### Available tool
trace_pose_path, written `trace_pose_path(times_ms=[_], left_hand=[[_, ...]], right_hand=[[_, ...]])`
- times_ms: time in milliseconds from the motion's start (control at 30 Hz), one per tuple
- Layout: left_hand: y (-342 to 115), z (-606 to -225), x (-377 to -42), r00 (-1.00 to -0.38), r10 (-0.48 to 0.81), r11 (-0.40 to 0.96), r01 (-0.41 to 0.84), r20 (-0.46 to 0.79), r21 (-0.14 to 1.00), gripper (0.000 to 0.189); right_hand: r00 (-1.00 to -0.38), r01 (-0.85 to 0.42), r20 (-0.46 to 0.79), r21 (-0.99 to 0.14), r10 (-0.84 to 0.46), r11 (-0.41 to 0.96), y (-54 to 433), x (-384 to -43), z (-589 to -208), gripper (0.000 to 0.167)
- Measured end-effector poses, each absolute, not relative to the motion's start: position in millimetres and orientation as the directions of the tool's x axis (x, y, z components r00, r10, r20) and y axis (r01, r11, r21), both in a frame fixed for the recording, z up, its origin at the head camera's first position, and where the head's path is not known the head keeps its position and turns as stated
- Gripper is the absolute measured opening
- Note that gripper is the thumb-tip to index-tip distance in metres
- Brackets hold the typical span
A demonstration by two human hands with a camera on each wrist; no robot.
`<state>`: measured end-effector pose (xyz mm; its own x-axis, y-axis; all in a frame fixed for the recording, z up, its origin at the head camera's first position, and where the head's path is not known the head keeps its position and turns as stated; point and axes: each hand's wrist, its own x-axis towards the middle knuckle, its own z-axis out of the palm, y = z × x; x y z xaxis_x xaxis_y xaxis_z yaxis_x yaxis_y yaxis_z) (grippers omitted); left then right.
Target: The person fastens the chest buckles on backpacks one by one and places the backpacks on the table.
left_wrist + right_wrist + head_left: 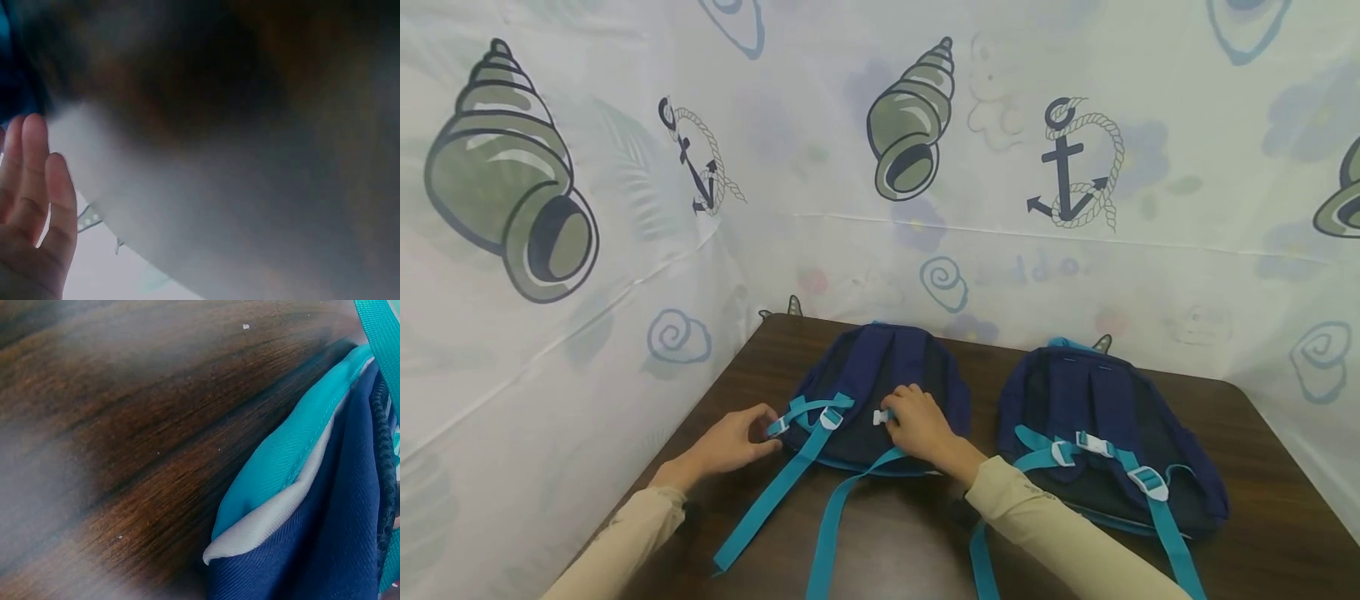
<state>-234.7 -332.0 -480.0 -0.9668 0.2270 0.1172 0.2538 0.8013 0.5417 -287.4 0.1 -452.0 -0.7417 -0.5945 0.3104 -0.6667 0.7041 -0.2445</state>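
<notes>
A navy backpack [865, 358] with teal straps lies on the table, its shoulder-strap side up. At its left edge, my left hand [733, 440] pinches a white buckle half [778, 427] on a short teal strap. Three of that hand's fingers [34, 169] stretch out in the left wrist view; its thumb is hidden there. Over the middle of the pack, my right hand [922, 425] grips another white buckle half [881, 417]. The two halves are apart. A white strap adjuster [831, 418] sits between the hands, with a long teal strap [775, 500] trailing from it.
A second navy backpack [1097, 417] lies to the right, its white chest buckle [1094, 444] fastened. The dark wooden table [707, 492] meets patterned white cloth walls [820, 250] at the back and left. More teal straps [827, 533] hang toward the front.
</notes>
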Motion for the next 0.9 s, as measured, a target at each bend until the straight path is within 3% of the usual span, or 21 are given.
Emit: trace_pose_path(times_ms=[200,467,667,900], left_hand=[[-331,-486,-235,-0.954,0.198,0.728,0.296,0.224,0.618,0.021],[-323,-476,-240,-0.943,0.062,0.653,0.287,0.328,0.701,0.017],[-308,-458,-249,-0.95,-0.021,0.476,0.265,0.311,0.839,0.023],[-287,-444,-262,-0.94,0.002,0.196,0.336,0.342,0.921,0.025]], right_hand=[[-0.738,-0.672,0.319,-0.263,-0.595,0.692,6,-289,-451,0.022],[-0.755,-0.655,0.323,-0.315,-0.571,0.687,12,-292,-452,0.024],[-0.723,-0.687,0.405,-0.345,-0.559,0.639,18,-298,-452,0.02],[-0.699,-0.713,0.448,-0.376,-0.558,0.591,22,-297,-444,0.019]])
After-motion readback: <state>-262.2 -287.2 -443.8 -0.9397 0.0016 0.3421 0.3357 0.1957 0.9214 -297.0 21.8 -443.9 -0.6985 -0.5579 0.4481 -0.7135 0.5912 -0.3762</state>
